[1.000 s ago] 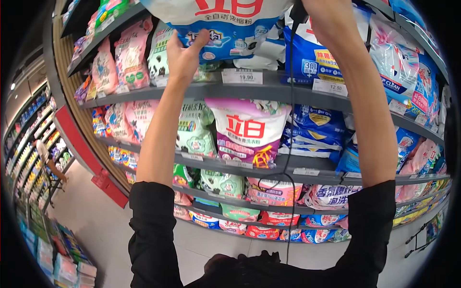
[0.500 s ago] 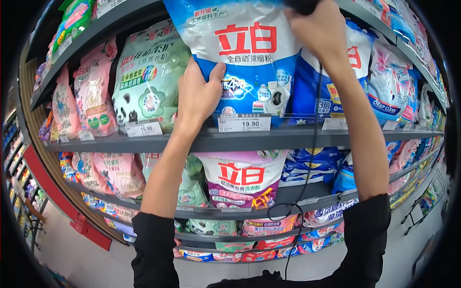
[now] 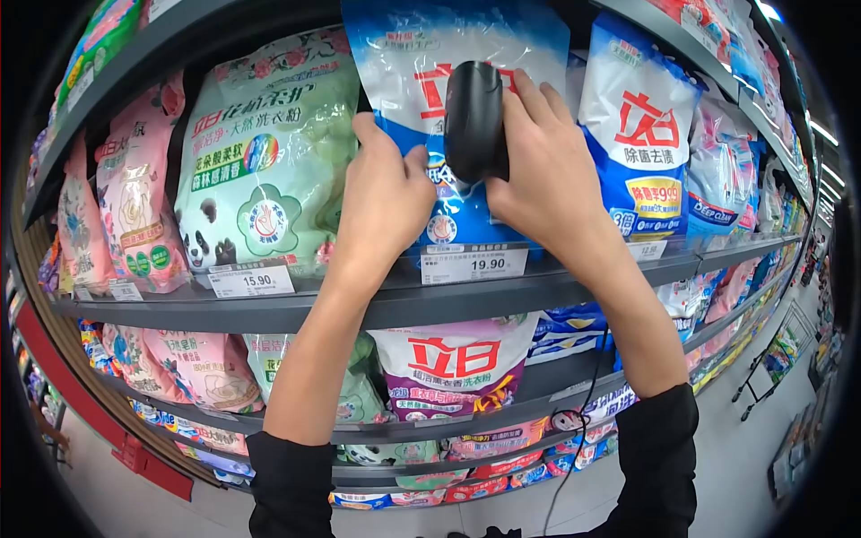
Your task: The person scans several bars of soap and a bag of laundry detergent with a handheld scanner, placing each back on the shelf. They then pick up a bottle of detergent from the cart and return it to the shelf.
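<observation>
A blue and white bag of washing powder (image 3: 395,115) stands on the shelf in front of me, above the 19.90 price tag (image 3: 473,265). My left hand (image 3: 387,193) grips its lower left edge, the thumb over the front. In my right hand (image 3: 549,166) is a black rounded corded device (image 3: 474,123), held upright in front of the bag and covering part of its red lettering. The fingers of that hand curl around the device's right side. Its black cable (image 3: 592,394) hangs below my right forearm.
A green bag with a panda (image 3: 269,148) stands left of my hand, pink bags (image 3: 143,193) beyond it. Another blue and white bag (image 3: 637,134) is on the right. The grey shelf edge (image 3: 386,309) runs below my hands. Lower shelves hold a purple and white bag (image 3: 453,363).
My right hand has come down and left from the bag's top right, bringing the black device in front of the bag. My left hand stays at the bag's left edge. The view has shifted slightly.
</observation>
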Tool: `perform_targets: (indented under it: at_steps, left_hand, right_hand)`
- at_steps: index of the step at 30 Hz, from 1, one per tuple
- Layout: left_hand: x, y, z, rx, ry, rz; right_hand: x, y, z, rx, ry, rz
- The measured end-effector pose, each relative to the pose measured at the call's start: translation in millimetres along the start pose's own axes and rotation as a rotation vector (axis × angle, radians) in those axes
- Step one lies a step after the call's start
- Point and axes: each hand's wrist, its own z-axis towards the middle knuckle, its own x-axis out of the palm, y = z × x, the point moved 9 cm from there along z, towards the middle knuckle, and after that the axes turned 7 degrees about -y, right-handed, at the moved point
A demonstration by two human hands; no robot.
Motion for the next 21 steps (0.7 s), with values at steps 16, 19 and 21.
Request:
perform_targets:
  at_steps: [16, 19, 21]
  left_hand:
    - [-22, 21, 0, -0.144, -0.216, -0.343]
    - [-26, 21, -2, -0.116, -0.250, -0.272]
    - [-24, 19, 1, -0.090, -0.231, -0.284]
  right_hand:
    - [-45, 119, -340, 0.290, 0.226, 0.800]
    - [-22, 126, -615, 1.020, 0.985, 0.277]
    - [-107, 145, -837, 1.603, 1.138, -0.015]
